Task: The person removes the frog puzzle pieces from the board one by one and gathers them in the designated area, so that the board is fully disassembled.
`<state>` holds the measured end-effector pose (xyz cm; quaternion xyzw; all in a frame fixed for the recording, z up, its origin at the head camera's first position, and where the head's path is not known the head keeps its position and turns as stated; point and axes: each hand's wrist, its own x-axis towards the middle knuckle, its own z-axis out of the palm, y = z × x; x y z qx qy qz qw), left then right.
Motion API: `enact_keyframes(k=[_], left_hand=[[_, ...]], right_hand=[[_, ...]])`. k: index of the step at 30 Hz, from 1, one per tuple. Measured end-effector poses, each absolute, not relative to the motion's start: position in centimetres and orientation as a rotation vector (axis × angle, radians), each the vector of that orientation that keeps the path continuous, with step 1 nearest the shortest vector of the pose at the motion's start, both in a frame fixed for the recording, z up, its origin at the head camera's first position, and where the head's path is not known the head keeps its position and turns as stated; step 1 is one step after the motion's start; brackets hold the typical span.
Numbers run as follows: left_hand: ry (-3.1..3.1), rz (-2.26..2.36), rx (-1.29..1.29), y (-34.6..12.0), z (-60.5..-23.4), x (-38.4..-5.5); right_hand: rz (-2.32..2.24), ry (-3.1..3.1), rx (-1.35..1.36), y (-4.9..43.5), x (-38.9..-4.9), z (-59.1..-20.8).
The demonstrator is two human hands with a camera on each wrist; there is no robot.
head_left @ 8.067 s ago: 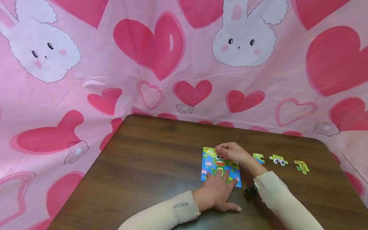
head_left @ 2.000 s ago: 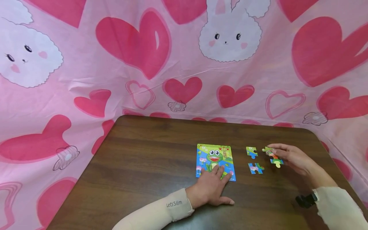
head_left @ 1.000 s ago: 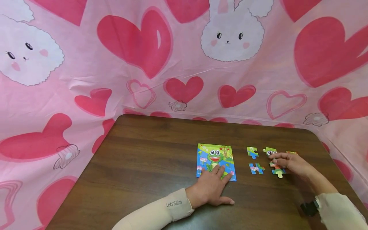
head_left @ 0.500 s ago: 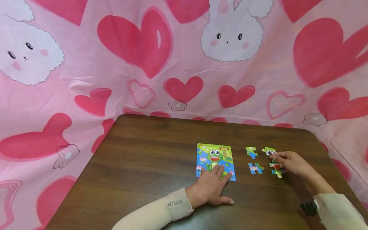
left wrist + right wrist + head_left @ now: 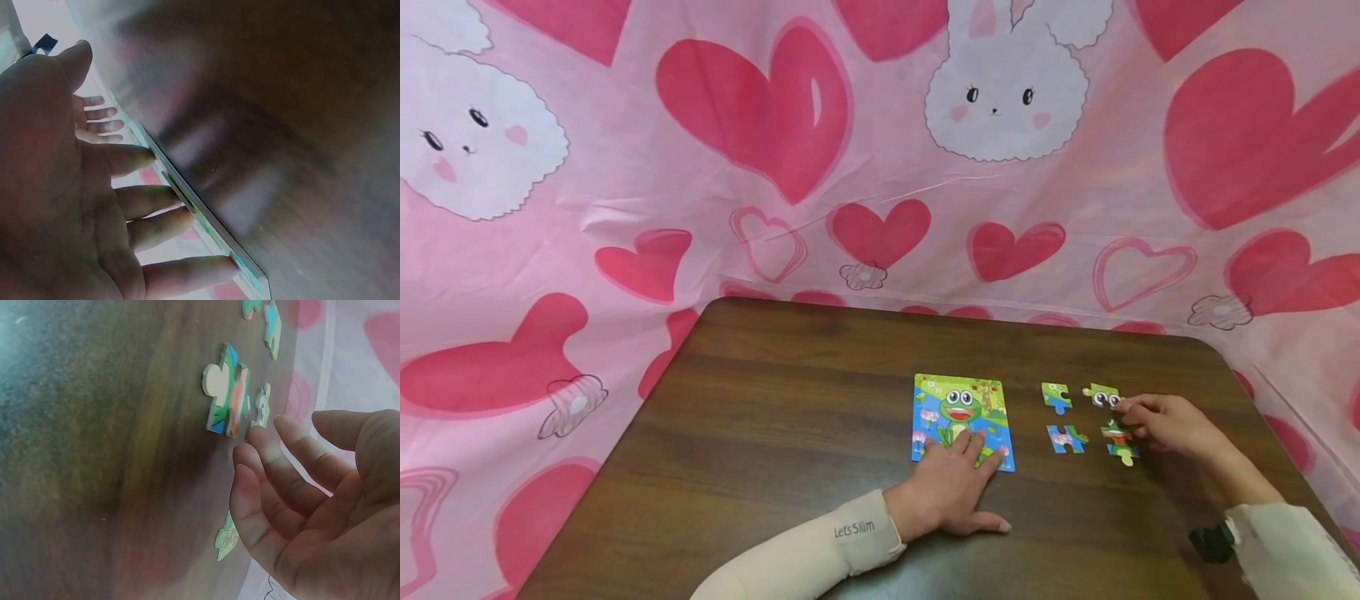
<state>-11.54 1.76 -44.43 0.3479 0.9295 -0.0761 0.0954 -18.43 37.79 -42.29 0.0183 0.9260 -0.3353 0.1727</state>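
Observation:
My left hand lies flat with spread fingers on the lower part of a square puzzle board that shows a green frog. In the left wrist view its fingertips press along the thin edge of that board. My right hand hovers at the loose puzzle pieces, fingers loosely bent. The right wrist view shows nothing pinched between them. Closest to its fingertips are the eye piece and the frog's mouth piece. The belly piece lies against the mouth piece in front.
Left of those pieces lie a flower corner piece and a lotus piece. Another green piece is partly hidden behind the right fingers. The brown table ends at a pink cloth with hearts and rabbits.
My right hand has gone from the board to the loose pieces, which now lie in two rows. Lately it draws slightly right, uncovering the eye piece. The left hand stays on the board.

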Motion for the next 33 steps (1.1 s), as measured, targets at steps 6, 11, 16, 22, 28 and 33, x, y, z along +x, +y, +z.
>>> enact_keyframes(k=[6, 11, 16, 22, 28, 33], left_hand=[[2.768, -0.218, 1.066, 1.7, -44.7, -11.6], [2.789, -0.173, 1.096, 1.5, -44.8, -11.6], [2.808, -0.15, 1.102, 1.4, -44.7, -11.5], [2.822, -0.146, 1.1, 1.3, -44.4, -11.2], [2.809, -0.105, 1.096, 0.9, -44.0, -10.8], [2.795, -0.081, 1.117, 0.5, -43.8, -10.5]], right_hand=[[-0.999, 2.621, 0.035, 37.6, -18.8, -42.1], [-1.091, 2.598, 0.029, 36.7, -19.2, -42.1], [-1.224, 2.543, 0.005, 35.4, -19.5, -41.9], [-1.288, 2.493, -0.023, 33.7, -19.9, -41.7], [-1.292, 2.485, -0.083, 31.8, -20.5, -41.7], [-1.36, 2.426, -0.118, 30.1, -20.6, -41.6]])
